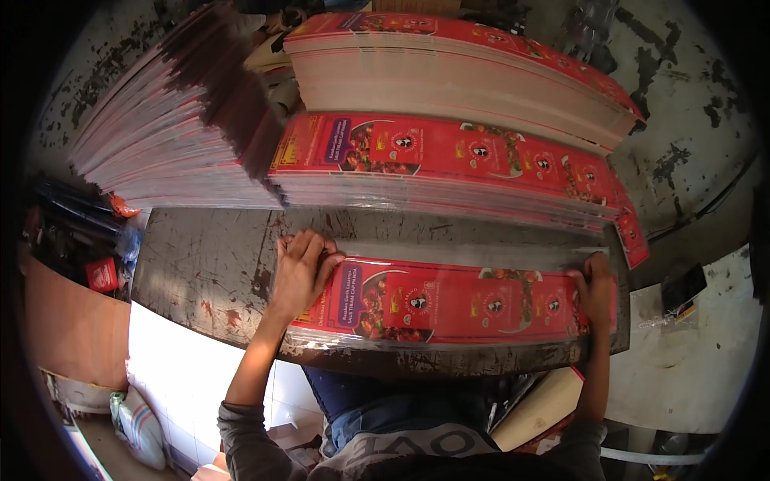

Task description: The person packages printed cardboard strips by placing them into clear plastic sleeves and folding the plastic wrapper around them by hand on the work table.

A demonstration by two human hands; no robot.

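Note:
A long red printed sheet (465, 303) in clear plastic lies flat on the dark worn table (200, 264), near its front edge. At the sheet's upper left corner, my left hand (305, 260) has its thumb and fingers closed on the plastic edge. My right hand (593, 289) is closed on the right end of the sheet, its fingers curled over the top edge. Just behind lies a stack of similar red sheets (449, 156) in plastic.
A taller stack of red sheets (481, 84) stands farther back. Leaning at the back left is a fanned pile of plastic-wrapped sheets (176, 120). A wooden panel (76, 321) and a striped sack (140, 429) are at the lower left.

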